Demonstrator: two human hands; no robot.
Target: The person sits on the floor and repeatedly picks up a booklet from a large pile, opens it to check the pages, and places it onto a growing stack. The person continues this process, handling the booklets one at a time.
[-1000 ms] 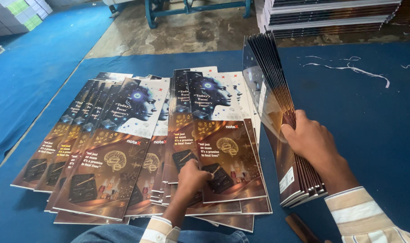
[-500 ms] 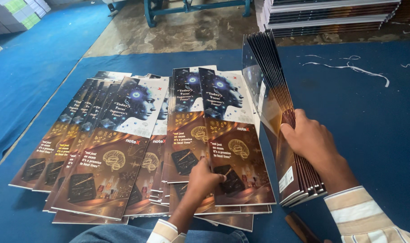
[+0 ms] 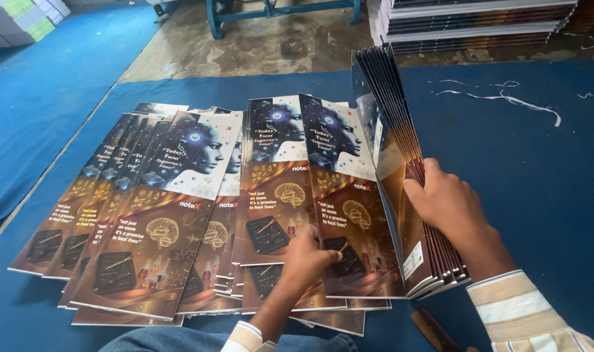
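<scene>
Our left hand [image 3: 307, 257] lies flat with fingers spread on the top booklet cover [image 3: 352, 215], the rightmost of the fanned covers [image 3: 153, 215] on the blue surface [image 3: 538, 169]. Our right hand [image 3: 450, 208] pinches an upright stack of covers [image 3: 401, 163] just beside it.

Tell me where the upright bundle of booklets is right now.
In the head view, the bundle of booklets stands on edge right of centre on the blue mat, gripped by the right hand, beside the fanned-out covers.
</scene>
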